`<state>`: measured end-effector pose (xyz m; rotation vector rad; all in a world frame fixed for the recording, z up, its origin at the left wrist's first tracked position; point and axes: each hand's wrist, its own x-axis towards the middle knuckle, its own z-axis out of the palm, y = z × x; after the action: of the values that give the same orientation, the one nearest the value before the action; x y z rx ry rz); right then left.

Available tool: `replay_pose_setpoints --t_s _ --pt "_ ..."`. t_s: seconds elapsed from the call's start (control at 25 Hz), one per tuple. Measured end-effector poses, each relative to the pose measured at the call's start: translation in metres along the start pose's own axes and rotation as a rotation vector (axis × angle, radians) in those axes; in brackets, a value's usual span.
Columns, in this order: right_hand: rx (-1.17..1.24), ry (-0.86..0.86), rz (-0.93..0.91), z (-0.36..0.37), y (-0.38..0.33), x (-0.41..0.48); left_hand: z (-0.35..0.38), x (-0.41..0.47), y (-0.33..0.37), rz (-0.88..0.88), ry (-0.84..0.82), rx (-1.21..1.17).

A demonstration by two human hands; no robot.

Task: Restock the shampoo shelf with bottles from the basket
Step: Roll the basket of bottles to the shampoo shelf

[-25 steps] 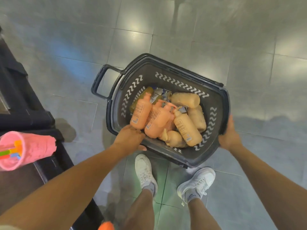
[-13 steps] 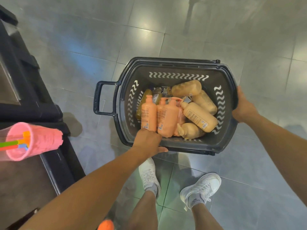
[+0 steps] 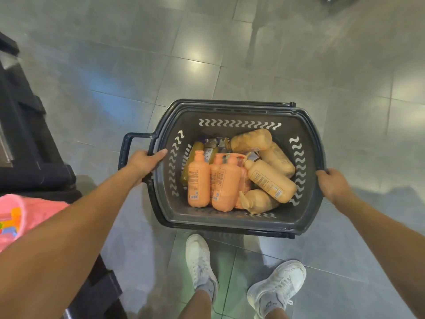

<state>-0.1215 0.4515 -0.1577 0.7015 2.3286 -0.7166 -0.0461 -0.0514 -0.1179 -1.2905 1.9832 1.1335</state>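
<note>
Basket: left hand and right hand grip opposite rims, fingers curled around them.

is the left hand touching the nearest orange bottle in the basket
Apart. The head view shows the left hand gripping the rim of the basket, with bare wall between its fingers and the orange bottle.

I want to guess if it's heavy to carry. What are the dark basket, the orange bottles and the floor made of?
The basket looks like moulded dark grey plastic with a matt finish and wavy slots through its walls. The orange bottles seem to be plastic too: smooth, softly shiny, with printed labels and barcodes. The floor looks like glossy grey tile, showing grout lines and bright reflections.
</note>
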Motion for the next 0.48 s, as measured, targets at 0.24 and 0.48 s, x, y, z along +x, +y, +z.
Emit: replay_pose_setpoints --t_s 0.24,0.48 --pt "0.427 -0.239 0.216 -0.017 -0.014 -0.003 -0.012 -0.002 0.016 -0.072 -0.187 -0.047" --pt "0.35 -0.147 0.175 -0.006 0.001 -0.014 0.018 -0.001 -0.02 -0.045 -0.036 0.106"
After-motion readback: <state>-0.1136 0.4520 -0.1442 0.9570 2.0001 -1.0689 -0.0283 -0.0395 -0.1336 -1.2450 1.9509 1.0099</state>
